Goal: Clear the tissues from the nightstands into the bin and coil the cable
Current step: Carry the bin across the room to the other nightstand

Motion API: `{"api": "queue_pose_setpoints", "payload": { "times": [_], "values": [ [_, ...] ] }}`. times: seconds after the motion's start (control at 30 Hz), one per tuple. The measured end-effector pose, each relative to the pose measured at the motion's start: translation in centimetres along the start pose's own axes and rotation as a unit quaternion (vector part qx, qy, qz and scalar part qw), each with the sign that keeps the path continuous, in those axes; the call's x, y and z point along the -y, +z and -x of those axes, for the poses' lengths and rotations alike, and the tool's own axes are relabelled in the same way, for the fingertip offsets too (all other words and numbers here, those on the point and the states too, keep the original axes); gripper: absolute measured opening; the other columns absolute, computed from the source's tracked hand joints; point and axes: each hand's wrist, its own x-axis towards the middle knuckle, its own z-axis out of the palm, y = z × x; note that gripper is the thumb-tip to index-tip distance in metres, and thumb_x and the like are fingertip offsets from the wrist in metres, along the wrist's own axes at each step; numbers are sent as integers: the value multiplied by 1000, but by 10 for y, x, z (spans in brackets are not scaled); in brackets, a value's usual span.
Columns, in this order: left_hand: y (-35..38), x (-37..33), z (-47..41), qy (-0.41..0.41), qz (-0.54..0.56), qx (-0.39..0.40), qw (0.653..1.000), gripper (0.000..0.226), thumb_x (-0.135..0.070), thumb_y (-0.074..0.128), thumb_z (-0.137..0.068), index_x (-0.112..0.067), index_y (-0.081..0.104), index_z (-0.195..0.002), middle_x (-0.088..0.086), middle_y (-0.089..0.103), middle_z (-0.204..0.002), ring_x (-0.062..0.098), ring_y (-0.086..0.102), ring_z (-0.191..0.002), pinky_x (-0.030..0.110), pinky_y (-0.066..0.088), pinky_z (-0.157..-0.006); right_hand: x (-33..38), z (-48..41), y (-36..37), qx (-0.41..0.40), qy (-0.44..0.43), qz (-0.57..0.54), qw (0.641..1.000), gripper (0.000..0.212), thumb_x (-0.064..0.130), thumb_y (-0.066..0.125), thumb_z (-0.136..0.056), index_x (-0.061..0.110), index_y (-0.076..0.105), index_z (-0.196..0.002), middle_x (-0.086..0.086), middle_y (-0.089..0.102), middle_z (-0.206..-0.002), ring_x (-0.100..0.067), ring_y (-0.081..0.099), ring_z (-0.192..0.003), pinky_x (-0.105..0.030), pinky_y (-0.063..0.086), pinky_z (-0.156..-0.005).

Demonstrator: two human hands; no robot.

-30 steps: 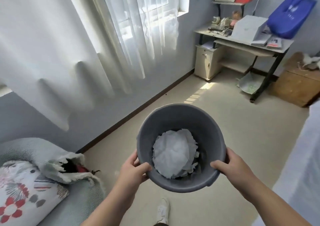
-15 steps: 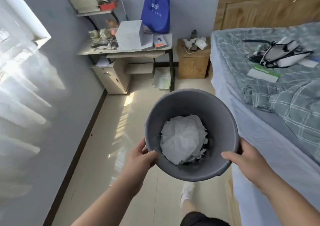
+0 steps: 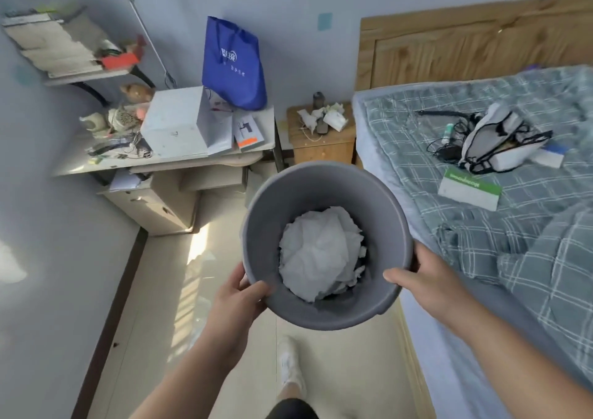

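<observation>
Head view: a grey round plastic bin (image 3: 288, 200) hangs in mid-air at the centre of the frame, clear of the floor, its mouth tilted toward the camera. Its inner wall is smooth and dull. A heap of crumpled white tissues (image 3: 321, 251) fills the bottom and hides most of the dark base.

The left hand (image 3: 237, 300) grips the rim at the bin's 8 o'clock, thumb hooked inside and fingers curled round the outer wall. The right hand (image 3: 426, 277) grips the rim at 4 o'clock in the same way, thumb lying over the edge and fingers wrapped behind.

At 12 o'clock from the bin, well apart from it, a small wooden nightstand (image 3: 321, 149) stands against the wall. On its top lie more crumpled white tissues (image 3: 333, 117), bunched beside a dark bottle (image 3: 318, 99). A thin pale cord (image 3: 306, 133) trails loosely over the top's front edge.

From 1 to 4 o'clock runs a bed (image 3: 481, 242) with a grey-green checked cover and a wooden headboard (image 3: 465, 43). On it lie a black-and-white pouch (image 3: 494, 142), tangled black cables (image 3: 447, 149) touching it, and a green-and-white packet (image 3: 470, 192).

At 10 o'clock is a cluttered desk (image 3: 179, 163) bearing a white box (image 3: 176, 123), with a blue bag (image 3: 234, 65) against the wall behind it. At 6 o'clock a white shoe (image 3: 290, 364) rests on the pale floor (image 3: 160, 322).
</observation>
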Motion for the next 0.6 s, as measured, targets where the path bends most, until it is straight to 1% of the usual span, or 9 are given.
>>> {"api": "queue_pose_setpoints", "payload": {
  "times": [0.13,0.2,0.27,0.3,0.37,0.4,0.47,0.53,0.6],
  "values": [
    [-8,-14,-92,-21,3,32,999,60,-3,64,-77,-39,76,-123,12,81,-119,33,77,-109,33,65,-82,11,-70,11,-17,48,-14,999,40,40,71,-61,52,67,-99,17,76,-92,2,69,-82,-31,50,-73],
    [-12,-21,-139,-44,-1,48,998,62,-4,64,-75,-36,75,-127,13,81,-119,34,77,-109,34,65,-83,18,-104,17,-28,77,-19,996,37,37,71,-63,50,68,-97,17,76,-92,3,69,-82,-32,52,-74],
    [-13,-33,-182,-69,-11,65,995,63,-5,65,-73,-30,74,-130,15,81,-119,34,77,-108,35,65,-84,31,-134,18,-41,106,-25,993,36,32,71,-65,40,71,-100,15,78,-94,-1,71,-87,-37,57,-84],
    [-11,-43,-202,-77,-15,76,994,63,-6,65,-72,-29,75,-129,15,80,-119,35,76,-108,35,65,-85,39,-149,15,-46,117,-25,992,37,32,72,-65,37,71,-102,15,78,-95,-3,72,-90,-40,57,-90],
    [-5,-71,-245,-82,-24,98,992,61,-8,67,-71,-31,77,-126,16,80,-119,36,76,-110,35,65,-87,55,-180,5,-66,133,-23,989,39,33,73,-66,37,71,-105,17,78,-96,-7,73,-96,-42,57,-93],
    [0,-85,-266,-77,-32,106,991,61,-9,67,-70,-33,76,-125,15,80,-120,35,76,-111,37,65,-88,62,-195,-2,-80,136,-24,987,39,34,74,-67,38,70,-105,18,78,-95,-8,73,-96,-42,57,-91],
    [14,-112,-304,-60,-48,125,989,62,-12,69,-69,-35,75,-126,13,81,-119,34,76,-111,39,65,-90,75,-223,-15,-106,135,-35,985,36,34,73,-67,42,70,-102,18,77,-93,-6,73,-90,-41,57,-86],
    [29,-136,-343,-47,-57,140,987,63,-14,70,-68,-37,75,-127,12,81,-117,31,76,-108,36,65,-87,85,-255,-29,-121,126,-43,984,36,34,73,-67,49,69,-100,17,78,-94,-1,72,-85,-39,56,-81],
    [43,-151,-379,-42,-61,147,986,65,-14,71,-68,-39,74,-128,10,80,-117,30,75,-108,33,64,-86,92,-289,-42,-127,120,-42,984,35,28,75,-74,48,69,-102,18,78,-94,1,72,-84,-37,54,-78]
  ]
}}
